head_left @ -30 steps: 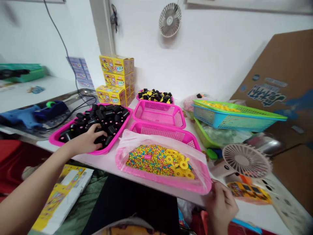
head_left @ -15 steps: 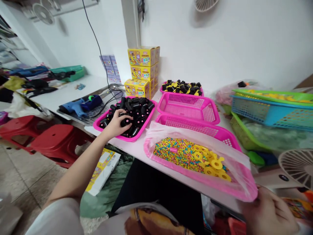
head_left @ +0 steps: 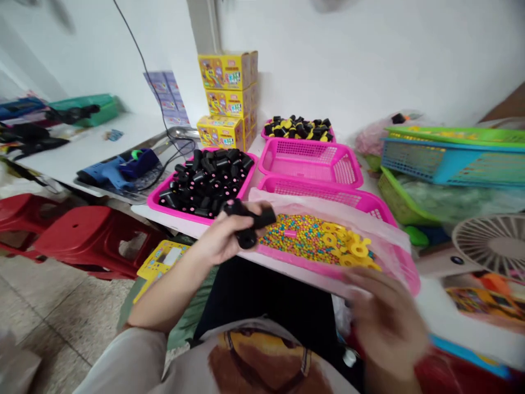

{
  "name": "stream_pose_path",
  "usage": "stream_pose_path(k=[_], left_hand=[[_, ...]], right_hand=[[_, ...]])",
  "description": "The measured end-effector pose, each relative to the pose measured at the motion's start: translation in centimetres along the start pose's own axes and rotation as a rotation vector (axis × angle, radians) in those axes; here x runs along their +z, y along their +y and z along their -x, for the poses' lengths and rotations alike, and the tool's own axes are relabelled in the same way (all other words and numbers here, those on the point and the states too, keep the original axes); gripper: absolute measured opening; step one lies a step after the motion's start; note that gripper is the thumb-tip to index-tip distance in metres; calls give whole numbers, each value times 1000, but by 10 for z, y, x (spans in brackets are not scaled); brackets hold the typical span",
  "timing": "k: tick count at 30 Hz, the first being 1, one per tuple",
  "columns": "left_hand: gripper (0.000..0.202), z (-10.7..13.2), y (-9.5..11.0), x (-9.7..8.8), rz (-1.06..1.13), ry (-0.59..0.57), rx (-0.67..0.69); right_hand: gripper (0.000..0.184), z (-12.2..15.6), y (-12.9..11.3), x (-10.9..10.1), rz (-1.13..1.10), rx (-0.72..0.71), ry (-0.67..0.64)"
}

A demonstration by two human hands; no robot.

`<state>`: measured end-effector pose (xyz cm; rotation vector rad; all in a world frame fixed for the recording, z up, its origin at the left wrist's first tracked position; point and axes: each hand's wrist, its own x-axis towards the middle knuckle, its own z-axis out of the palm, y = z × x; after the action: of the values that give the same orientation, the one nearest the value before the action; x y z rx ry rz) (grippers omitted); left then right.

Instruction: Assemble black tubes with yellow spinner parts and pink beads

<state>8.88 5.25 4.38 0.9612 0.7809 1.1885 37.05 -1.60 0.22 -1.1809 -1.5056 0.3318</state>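
Observation:
My left hand [head_left: 223, 235] is closed around a few small black plastic cylinders [head_left: 262, 218], held above the front edge of the table. Just behind it, a pink basket [head_left: 153, 203] is heaped with more of these black cylinders, some showing a pink dot on the end. My right hand [head_left: 385, 317] is smeared by motion in front of a plastic-lined pink basket [head_left: 410, 279]; its fingers cannot be made out. That basket holds small multicoloured beads [head_left: 305, 241] and yellow ring-shaped pieces [head_left: 359, 247], with one short pink piece [head_left: 290, 233] lying on the beads.
Behind stand a pink basket [head_left: 309, 158] and another with black-and-yellow pieces [head_left: 297, 128]. Yellow boxes [head_left: 223, 71] are stacked by the wall. A blue heat-gun-like tool [head_left: 109, 172] lies left, red stools [head_left: 90, 235] below. Right are blue and green baskets [head_left: 443, 161] and a fan [head_left: 490, 243].
My left hand has come out of the black cylinder basket toward me, now carrying a few of them. My right hand has moved leftward from the lined basket's right corner.

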Motion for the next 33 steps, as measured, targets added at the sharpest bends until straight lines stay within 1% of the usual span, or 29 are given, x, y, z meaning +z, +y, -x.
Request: stream_pose_path(k=[1, 2, 3, 4, 5, 7, 9, 11, 14, 16, 18, 19, 20, 21, 23, 24, 25, 26, 28, 30, 31, 33], left_hand=[[34, 1, -11, 14, 65, -59, -76], [35, 2, -22, 26, 112, -92, -142], [37, 4, -32, 35, 156, -110, -199], [39, 5, -40, 42, 199, -119, -244], [42, 6, -46, 47, 240, -124, -272], [48, 8, -53, 52, 300, -144, -294], [53, 10, -57, 53, 321, -175, -302], [57, 12, -58, 54, 338, -202, -330], [55, 14, -60, 56, 348, -241, -361], [54, 14, -61, 57, 324, -288, -363], [53, 14, -59, 56, 257, -314, -306], [52, 14, -58, 55, 186, -299, -238], [50, 14, -57, 54, 84, -265, -151], [47, 15, -57, 53, -39, -223, -56], [38, 16, -56, 52, -300, -165, 100], [36, 16, -57, 51, -420, -172, 156], [36, 17, -59, 50, -529, -195, 204], [40, 17, -62, 49, -629, -222, 259], [62, 17, -69, 47, -813, -260, 378], [83, 17, -75, 43, -946, -268, 482], [89, 17, -77, 41, -987, -271, 517], [95, 16, -80, 38, -1011, -270, 578]], right_hand=[[19, -3, -1, 19, 26, -249, -141], [29, -6, -2, 36, 71, -439, -200], [33, -8, -3, 51, 132, -561, -204], [35, -10, -3, 61, 192, -635, -197], [35, -10, -3, 67, 232, -652, -181], [34, -8, -2, 71, 244, -617, -168], [33, -5, 1, 68, 183, -570, -183], [31, -3, 7, 64, 117, -568, -181], [26, -1, 17, 63, 45, -587, -129], [23, -1, 23, 64, -14, -574, -77], [23, 0, 26, 65, -135, -489, 16], [22, 1, 26, 64, -220, -400, 68], [24, 1, 25, 64, -316, -272, 105], [29, 2, 23, 62, -415, -113, 113], [43, 3, 17, 60, -592, 210, 49], [47, 3, 13, 59, -670, 340, 1], [48, 3, 9, 60, -748, 440, -38], [48, 3, 5, 60, -829, 520, -58], [44, 3, -5, 63, -1000, 651, -34], [37, 5, -15, 67, -1157, 744, 32], [33, 6, -20, 69, -1218, 762, 62], [28, 10, -27, 74, -1290, 743, 83]])
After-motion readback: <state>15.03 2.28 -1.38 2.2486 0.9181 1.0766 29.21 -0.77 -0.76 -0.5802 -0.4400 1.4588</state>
